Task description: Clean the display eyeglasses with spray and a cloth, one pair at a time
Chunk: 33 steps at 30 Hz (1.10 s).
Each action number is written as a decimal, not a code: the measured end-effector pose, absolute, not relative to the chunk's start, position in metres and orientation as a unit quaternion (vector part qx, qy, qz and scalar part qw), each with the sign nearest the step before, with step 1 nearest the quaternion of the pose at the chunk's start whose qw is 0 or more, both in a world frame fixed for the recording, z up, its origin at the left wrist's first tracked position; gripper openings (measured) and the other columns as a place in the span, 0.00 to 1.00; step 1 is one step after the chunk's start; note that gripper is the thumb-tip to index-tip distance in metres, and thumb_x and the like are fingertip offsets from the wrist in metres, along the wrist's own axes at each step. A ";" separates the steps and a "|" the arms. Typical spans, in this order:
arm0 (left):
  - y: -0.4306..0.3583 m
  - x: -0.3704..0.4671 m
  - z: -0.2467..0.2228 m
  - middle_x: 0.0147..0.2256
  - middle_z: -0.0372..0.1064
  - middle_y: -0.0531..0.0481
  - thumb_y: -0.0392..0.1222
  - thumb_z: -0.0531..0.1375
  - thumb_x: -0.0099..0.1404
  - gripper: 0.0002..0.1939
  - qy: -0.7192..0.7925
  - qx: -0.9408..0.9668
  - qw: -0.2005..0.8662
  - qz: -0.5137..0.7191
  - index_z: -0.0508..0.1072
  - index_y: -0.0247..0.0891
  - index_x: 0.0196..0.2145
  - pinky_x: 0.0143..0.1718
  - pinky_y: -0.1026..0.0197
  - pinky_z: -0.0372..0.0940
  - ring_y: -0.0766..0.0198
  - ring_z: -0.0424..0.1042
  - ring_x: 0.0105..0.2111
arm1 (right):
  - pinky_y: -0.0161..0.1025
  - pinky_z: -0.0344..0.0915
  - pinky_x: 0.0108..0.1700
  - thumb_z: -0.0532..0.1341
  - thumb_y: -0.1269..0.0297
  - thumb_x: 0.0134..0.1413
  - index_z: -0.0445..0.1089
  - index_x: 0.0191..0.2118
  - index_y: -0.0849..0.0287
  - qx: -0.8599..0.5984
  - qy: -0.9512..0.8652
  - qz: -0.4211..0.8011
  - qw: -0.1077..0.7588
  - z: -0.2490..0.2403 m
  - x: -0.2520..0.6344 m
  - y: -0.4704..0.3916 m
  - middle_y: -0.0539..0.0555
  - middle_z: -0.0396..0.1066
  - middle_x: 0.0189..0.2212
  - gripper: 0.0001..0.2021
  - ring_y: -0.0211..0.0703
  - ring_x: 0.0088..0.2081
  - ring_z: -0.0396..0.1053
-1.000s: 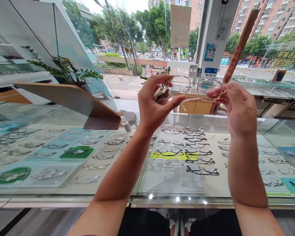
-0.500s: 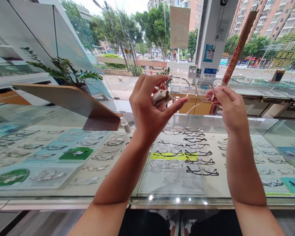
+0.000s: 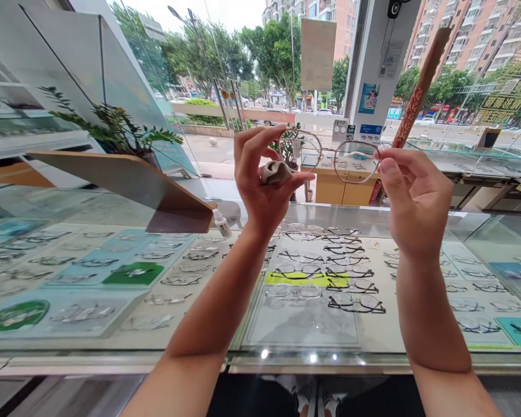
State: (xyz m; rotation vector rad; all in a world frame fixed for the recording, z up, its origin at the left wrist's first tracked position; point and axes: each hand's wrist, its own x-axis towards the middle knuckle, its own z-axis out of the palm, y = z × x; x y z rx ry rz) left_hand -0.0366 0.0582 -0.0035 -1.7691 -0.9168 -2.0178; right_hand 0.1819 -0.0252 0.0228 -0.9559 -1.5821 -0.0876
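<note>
A pair of thin-rimmed glasses point(image 3: 329, 150) is held up in front of me above the counter, its clear lenses facing me. My right hand point(image 3: 417, 191) pinches the frame's right end between thumb and fingers. At the other end, my left hand point(image 3: 264, 179) has its index finger and thumb spread around the left rim; whether they touch it I cannot tell. A bunched grey-beige cloth point(image 3: 275, 172) is tucked in the left palm under the curled fingers. Below both hands lies a glass display counter point(image 3: 304, 333).
Several rows of glasses point(image 3: 356, 302) are laid out inside the counter. A small white spray bottle point(image 3: 221, 223) stands on the glass beside a slanted wooden board point(image 3: 125, 174). Behind it is a potted plant point(image 3: 113, 130). A wooden cabinet point(image 3: 325, 185) is farther back.
The glasses have turned more squarely toward me, and their lenses show more openly. My left hand has shifted slightly left and its thumb has drawn back. The right hand has rotated, still pinching the frame.
</note>
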 end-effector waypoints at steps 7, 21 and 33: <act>0.059 -0.035 -0.005 0.51 0.70 0.43 0.77 0.65 0.55 0.39 -0.308 -0.611 0.171 -0.709 0.73 0.51 0.56 0.44 0.49 0.74 0.46 0.72 0.54 | 0.54 0.77 0.56 0.59 0.59 0.68 0.75 0.48 0.53 -0.311 -0.665 0.093 0.673 0.025 0.178 -0.026 0.55 0.81 0.47 0.10 0.52 0.50 0.79; 0.038 -0.030 -0.003 0.49 0.75 0.45 0.68 0.72 0.54 0.36 -0.263 -0.643 0.010 -0.719 0.74 0.50 0.55 0.38 0.54 0.73 0.51 0.77 0.45 | 0.53 0.75 0.54 0.59 0.51 0.68 0.75 0.54 0.46 -0.314 -0.671 0.062 0.669 0.019 0.188 -0.012 0.54 0.78 0.47 0.15 0.52 0.53 0.77; 0.023 -0.017 0.005 0.38 0.77 0.46 0.64 0.72 0.58 0.32 -0.198 -0.591 -0.409 -0.666 0.78 0.43 0.54 0.23 0.63 0.59 0.65 0.72 0.30 | 0.53 0.74 0.56 0.61 0.45 0.64 0.74 0.58 0.43 -0.295 -0.701 0.130 0.637 0.017 0.199 0.002 0.53 0.77 0.54 0.20 0.54 0.58 0.74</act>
